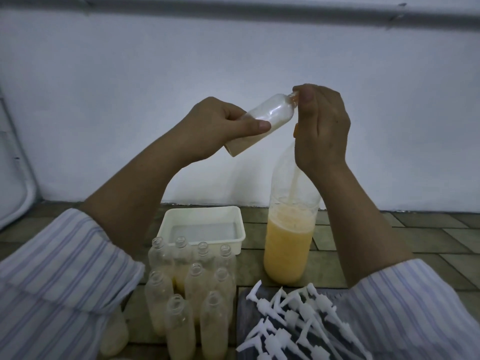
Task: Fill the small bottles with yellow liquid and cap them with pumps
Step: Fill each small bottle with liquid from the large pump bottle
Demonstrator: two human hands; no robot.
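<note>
Above the tiled floor: small bottle held tilted at the pump of the big bottle, filling in hand.

Large clear plastic bottle [288,245], roughly half full of yellow liquid, upright; right hand [320,126] curled over its orange-tipped pump. White plastic tray [202,216] behind a cluster of small clear uncapped bottles [192,289], most part-filled. Loose white plastic pumps [298,315] heaped at lower right. Small clear plastic bottle [85,114], gripped at its base by the left hand [213,126], mouth touching the nozzle. Risks, judged: mouth slipping off the nozzle spills liquid; forearms passing low could topple the open bottles.
</note>
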